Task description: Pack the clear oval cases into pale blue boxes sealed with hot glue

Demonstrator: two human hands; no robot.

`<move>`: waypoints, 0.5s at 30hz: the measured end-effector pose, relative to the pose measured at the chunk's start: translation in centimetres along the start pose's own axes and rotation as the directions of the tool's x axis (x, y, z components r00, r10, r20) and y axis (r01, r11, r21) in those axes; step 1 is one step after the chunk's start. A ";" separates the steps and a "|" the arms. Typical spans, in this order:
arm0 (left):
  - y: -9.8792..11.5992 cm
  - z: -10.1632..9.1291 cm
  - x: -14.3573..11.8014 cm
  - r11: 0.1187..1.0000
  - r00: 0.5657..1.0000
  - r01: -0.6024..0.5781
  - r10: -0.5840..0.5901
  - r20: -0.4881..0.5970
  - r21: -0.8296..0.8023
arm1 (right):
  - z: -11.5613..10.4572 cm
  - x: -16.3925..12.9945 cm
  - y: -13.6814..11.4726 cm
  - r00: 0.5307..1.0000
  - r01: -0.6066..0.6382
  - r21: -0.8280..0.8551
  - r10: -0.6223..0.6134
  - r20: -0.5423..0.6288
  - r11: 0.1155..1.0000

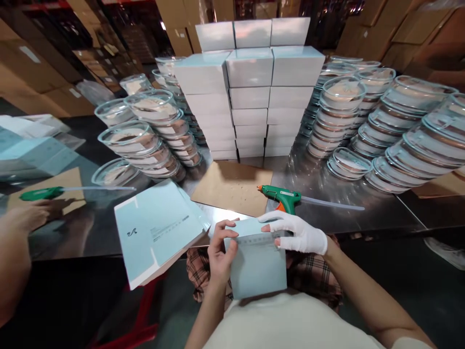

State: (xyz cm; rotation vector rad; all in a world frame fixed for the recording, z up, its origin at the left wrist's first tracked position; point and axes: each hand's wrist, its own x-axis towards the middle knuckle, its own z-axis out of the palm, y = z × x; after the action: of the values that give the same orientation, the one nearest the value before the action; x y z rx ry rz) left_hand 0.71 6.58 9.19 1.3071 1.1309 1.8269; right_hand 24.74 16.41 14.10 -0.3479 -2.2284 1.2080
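A light blue cardboard box [258, 271] stands against my body at the table's edge. My left hand [221, 249] is bare and grips the box's left side, thumb on the near face and fingers curled over the top. In a white glove with cut fingertips, my right hand [295, 233] holds the top right edge. Just beyond it a green glue gun [283, 194] with a long clear glue stick lies partly on a brown cardboard sheet [228, 186]. A stack of flat light blue box blanks [160, 230] sits to the left.
A tall stack of finished-looking boxes [250, 102] rises at the back. Piles of round glass dishes stand left [141, 145] and right [407, 140]. At far left a co-worker's hand [27, 215] is beside another green glue gun [41, 193].
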 end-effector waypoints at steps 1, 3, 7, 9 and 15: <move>0.2 0.0 0.0 1.000 1.000 0.015 -0.015 0.000 0.022 | 0.3 -0.4 0.1 0.999 -0.034 0.016 0.035 -0.028 0.999; 0.6 0.0 -0.2 0.997 0.997 0.039 -0.034 -0.063 0.067 | 1.6 -1.6 0.1 0.976 -0.153 0.118 0.168 -0.137 0.981; 0.2 0.0 -0.3 0.993 0.890 0.112 -0.081 -0.449 0.043 | 7.2 -4.7 1.2 0.832 -0.332 0.401 0.465 -0.303 0.854; -0.2 0.3 0.1 0.989 0.858 0.149 -0.138 -0.494 -0.017 | 9.4 -5.6 2.3 0.778 -0.317 0.375 0.465 -0.422 0.871; 1.3 0.1 2.4 0.942 0.964 -0.093 0.166 -0.206 0.323 | 0.6 -3.4 -0.6 0.469 -0.309 0.116 0.257 -0.845 0.944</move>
State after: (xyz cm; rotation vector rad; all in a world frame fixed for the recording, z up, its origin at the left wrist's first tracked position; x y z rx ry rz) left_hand 0.02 8.04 11.39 1.3966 1.5425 1.9965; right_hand 27.16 14.01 13.14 -1.1188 -1.3230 0.8183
